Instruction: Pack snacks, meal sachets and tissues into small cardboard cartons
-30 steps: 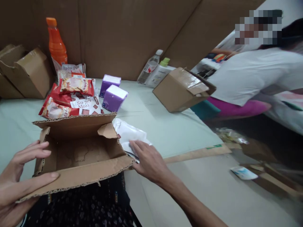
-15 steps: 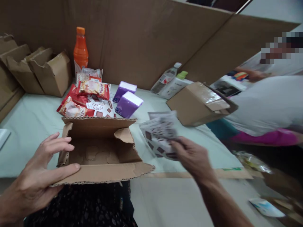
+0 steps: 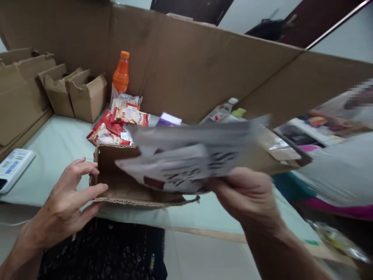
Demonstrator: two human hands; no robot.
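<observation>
My right hand (image 3: 247, 192) is closed on a bunch of white printed packets (image 3: 186, 159), blurred by motion, held up over an open cardboard box (image 3: 122, 186). My left hand (image 3: 68, 198) rests on the box's left front corner, thumb on the near flap and fingers curled at the side wall. The inside of the box that shows looks bare, though the packets hide much of it.
Behind the box lie red snack packets (image 3: 116, 124), a purple carton (image 3: 169, 119) and an orange bottle (image 3: 121, 76). Small cardboard boxes (image 3: 84, 93) stand at the left, a white device (image 3: 14, 167) at the table's left edge. Another person's white clothing (image 3: 335, 171) is at the right.
My right hand picked the white packets off the table beside the box, lifted them and swung them left over the box. The left hand stayed on the box; the view tilted upward.
</observation>
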